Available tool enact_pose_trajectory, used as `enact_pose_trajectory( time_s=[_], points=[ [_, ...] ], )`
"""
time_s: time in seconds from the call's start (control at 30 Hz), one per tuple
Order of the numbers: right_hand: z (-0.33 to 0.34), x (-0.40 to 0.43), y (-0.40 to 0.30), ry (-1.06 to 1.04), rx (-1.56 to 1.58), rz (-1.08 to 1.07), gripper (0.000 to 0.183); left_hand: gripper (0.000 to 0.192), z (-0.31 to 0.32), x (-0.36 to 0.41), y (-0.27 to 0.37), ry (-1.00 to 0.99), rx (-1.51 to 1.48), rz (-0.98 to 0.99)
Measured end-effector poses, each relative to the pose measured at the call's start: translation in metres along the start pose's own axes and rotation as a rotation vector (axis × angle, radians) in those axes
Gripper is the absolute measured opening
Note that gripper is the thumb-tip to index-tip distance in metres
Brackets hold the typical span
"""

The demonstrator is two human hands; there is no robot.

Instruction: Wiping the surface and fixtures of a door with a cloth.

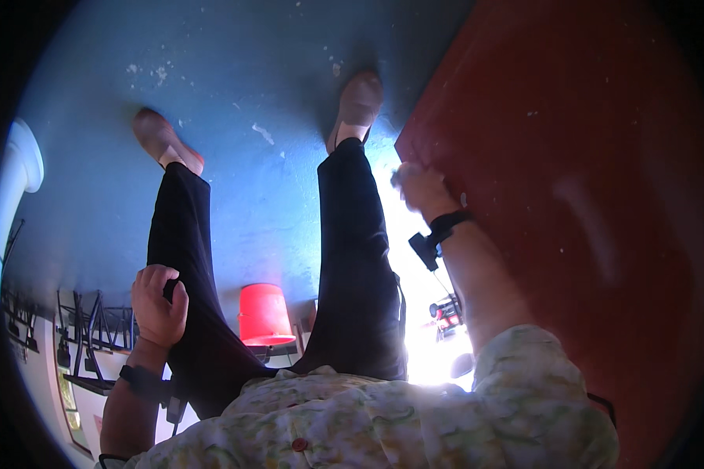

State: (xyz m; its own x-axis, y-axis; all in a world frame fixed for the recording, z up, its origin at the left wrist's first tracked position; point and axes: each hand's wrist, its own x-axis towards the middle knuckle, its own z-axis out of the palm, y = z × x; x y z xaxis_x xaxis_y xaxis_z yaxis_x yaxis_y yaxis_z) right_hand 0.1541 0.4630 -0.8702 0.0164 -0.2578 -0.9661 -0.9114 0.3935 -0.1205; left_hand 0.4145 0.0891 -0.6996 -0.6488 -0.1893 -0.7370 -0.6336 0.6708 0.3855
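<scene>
My left hand (159,305) hangs beside the dark trousers (179,234) over my left leg, its fingers loosely curled and the thumb apart, with nothing seen in it. At the lower left edge of a large dark red panel (563,176), my right hand (421,186) is blurred, its fingers bent in. A small greyish patch shows at its fingertips; whether that is a held thing cannot be told. Both wrists wear black straps with small devices. My two shoes (158,135) stand apart on the blue floor (240,76).
A red plastic bucket (265,313) appears upside down between my legs. Black metal-framed furniture (94,334) is at the lower left, and a white rounded object (23,158) at the left rim. Bright light glares beside my right leg, with a partly hidden vehicle (447,313) there.
</scene>
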Motion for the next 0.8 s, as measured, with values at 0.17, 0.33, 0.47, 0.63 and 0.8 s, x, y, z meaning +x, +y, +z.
enact_pose_trajectory(
  time_s=[0.17,0.33,0.47,0.63,0.8],
  points=[
    [-0.120,0.047,0.140,0.488,-0.099,0.310,0.027,0.016,-0.003,0.009,0.003,-0.024,-0.009,0.002],
    [-0.195,0.056,0.191,0.713,-0.137,0.431,0.062,0.016,-0.004,0.006,0.002,-0.019,0.011,-0.029],
    [-0.138,0.093,0.171,0.506,-0.135,0.350,0.041,0.017,-0.006,0.013,0.010,-0.044,0.040,-0.023],
    [-0.028,0.088,0.060,0.108,-0.146,0.072,0.040,0.017,-0.009,0.015,0.011,-0.058,0.046,-0.020],
    [0.039,0.060,-0.008,-0.042,0.055,-0.042,0.032,0.018,-0.014,0.011,0.006,-0.090,0.043,-0.033]
  ],
)
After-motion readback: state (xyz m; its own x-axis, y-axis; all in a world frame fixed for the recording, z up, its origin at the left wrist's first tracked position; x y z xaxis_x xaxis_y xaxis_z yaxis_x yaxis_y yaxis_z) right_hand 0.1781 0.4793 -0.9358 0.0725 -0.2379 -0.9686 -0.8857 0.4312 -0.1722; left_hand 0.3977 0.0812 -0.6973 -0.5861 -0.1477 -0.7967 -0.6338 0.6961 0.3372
